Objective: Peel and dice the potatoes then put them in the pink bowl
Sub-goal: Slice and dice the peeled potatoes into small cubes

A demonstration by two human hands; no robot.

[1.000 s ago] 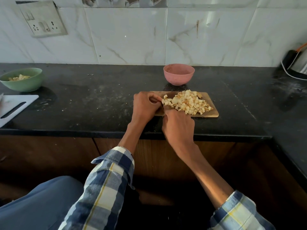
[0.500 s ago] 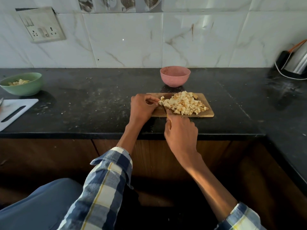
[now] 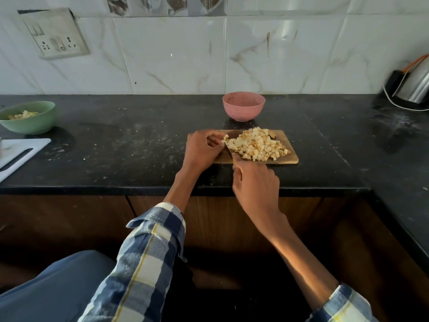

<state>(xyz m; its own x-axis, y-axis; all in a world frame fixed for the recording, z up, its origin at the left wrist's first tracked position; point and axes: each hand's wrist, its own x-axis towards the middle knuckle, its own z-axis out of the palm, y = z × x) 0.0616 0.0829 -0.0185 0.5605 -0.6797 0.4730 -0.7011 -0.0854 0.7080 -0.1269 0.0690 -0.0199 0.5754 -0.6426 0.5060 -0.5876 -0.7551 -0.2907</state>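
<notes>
A heap of diced potato (image 3: 255, 145) covers most of a small wooden cutting board (image 3: 291, 159) on the black counter. Just behind the board stands the pink bowl (image 3: 243, 109), and it looks empty. My left hand (image 3: 200, 151) rests on the board's left end, its fingers pinching a piece at the edge of the heap. My right hand (image 3: 256, 184) is closed around a knife handle at the board's near edge. The dark knife blade (image 3: 228, 152) points forward between my two hands, touching the heap's left side.
A green bowl (image 3: 29, 117) holding some potato pieces sits at the far left, with a white cutting board (image 3: 18, 154) in front of it. A steel kettle (image 3: 415, 87) with its cord stands at the back right. The counter turns a corner on the right.
My right hand has slid back toward the counter edge, drawing the knife with it. My left hand stays at the heap's left side. The view has shifted slightly.
</notes>
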